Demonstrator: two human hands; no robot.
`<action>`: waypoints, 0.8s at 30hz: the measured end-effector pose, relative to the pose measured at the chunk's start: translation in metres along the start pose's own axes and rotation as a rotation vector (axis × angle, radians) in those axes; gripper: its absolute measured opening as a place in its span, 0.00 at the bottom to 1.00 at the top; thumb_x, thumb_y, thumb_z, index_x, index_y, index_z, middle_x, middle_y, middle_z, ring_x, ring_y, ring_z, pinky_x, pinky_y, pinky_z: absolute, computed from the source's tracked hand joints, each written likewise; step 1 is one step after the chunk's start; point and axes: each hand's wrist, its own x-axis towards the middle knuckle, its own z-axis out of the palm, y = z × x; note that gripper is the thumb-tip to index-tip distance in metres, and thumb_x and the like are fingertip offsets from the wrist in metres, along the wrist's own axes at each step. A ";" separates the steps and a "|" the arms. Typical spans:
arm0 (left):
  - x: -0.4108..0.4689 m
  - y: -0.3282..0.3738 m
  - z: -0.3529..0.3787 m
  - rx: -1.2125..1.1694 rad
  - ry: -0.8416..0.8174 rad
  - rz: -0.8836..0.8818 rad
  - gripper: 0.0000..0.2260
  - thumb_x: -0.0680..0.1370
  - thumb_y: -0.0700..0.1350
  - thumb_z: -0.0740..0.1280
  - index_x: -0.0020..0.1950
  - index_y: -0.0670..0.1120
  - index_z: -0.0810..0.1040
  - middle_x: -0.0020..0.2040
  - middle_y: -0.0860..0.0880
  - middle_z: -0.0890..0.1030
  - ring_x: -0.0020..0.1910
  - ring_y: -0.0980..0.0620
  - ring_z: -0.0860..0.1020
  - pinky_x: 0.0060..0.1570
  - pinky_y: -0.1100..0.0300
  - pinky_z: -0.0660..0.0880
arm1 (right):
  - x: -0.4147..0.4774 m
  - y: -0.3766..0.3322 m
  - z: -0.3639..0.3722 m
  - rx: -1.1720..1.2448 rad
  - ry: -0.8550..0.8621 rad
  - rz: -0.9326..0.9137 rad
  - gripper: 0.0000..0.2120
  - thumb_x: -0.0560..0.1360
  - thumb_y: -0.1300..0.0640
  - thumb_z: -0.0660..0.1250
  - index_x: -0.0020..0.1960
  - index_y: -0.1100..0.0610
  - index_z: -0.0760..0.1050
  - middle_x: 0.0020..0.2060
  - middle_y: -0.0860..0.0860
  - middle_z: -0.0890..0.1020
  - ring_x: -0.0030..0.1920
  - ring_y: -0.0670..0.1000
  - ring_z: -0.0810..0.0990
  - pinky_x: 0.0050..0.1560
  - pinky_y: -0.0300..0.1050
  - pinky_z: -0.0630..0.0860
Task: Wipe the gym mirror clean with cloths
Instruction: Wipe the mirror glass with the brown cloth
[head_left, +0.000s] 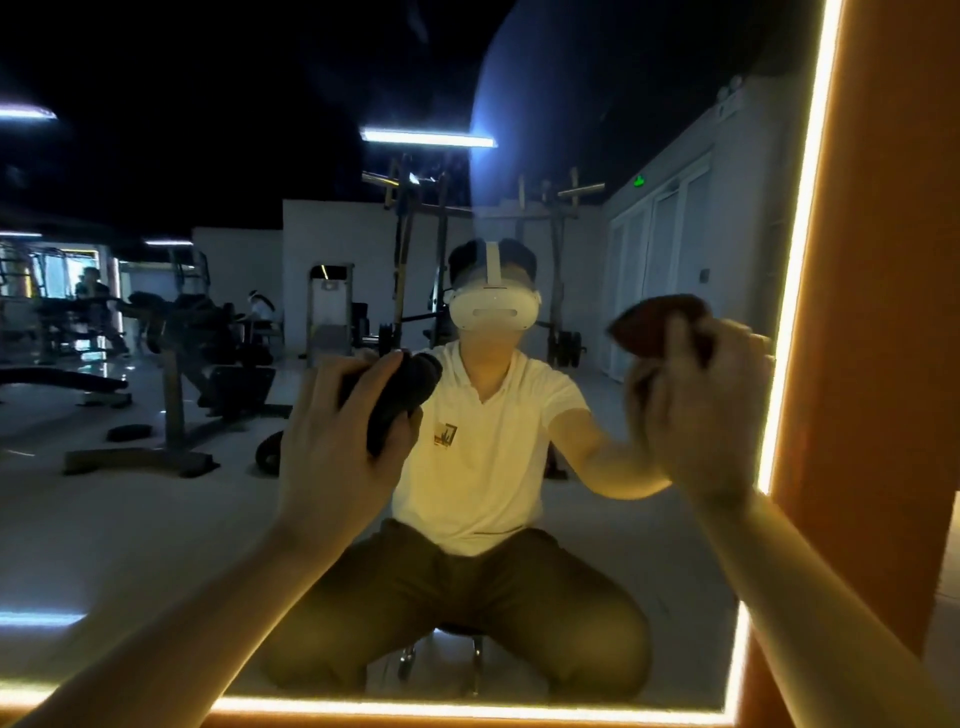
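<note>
At the gym mirror, low down near its right edge, I am holding both arms out to the glass. My left hand is curling its fingers around a dark cloth, bunched into a thick wad, at about the middle of the glass. My right hand is clutching a brown cloth, crumpled in the fingers, near the glowing light strip that is running along the bottom and right side next to the orange wall. Both cloths are looking as if they are pressing on the glass, since their reflections are meeting them, though I cannot tell this for certain.

I am judging the job as partly done at most. The lower half is giving back a fairly sharp reflection, while a pale hazy patch with a curved edge is spreading across the upper glass above my reach. That is looking like film left to wipe. The far left side is too dark to judge.

Counting: I am seeing one mirror, two cloths, one in each of my two hands, and one lit strip.
</note>
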 end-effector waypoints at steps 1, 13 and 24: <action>0.000 0.000 0.002 0.007 -0.008 0.009 0.22 0.79 0.49 0.66 0.71 0.42 0.72 0.62 0.42 0.70 0.56 0.42 0.73 0.51 0.53 0.73 | 0.004 0.006 -0.006 -0.006 0.038 0.124 0.12 0.82 0.55 0.60 0.59 0.59 0.78 0.50 0.60 0.80 0.52 0.64 0.77 0.53 0.60 0.73; 0.070 0.003 -0.018 -0.150 0.029 -0.210 0.20 0.83 0.45 0.63 0.74 0.43 0.70 0.67 0.39 0.70 0.61 0.44 0.74 0.60 0.55 0.70 | -0.031 -0.169 0.051 0.043 -0.079 -0.501 0.20 0.84 0.57 0.52 0.71 0.58 0.74 0.61 0.59 0.75 0.60 0.60 0.73 0.60 0.58 0.74; 0.050 -0.013 0.013 0.206 -0.086 0.245 0.24 0.81 0.51 0.62 0.76 0.45 0.66 0.65 0.38 0.68 0.60 0.36 0.69 0.58 0.39 0.73 | 0.027 -0.026 0.009 0.244 0.150 0.317 0.16 0.86 0.53 0.58 0.64 0.63 0.75 0.58 0.57 0.78 0.58 0.58 0.78 0.54 0.32 0.69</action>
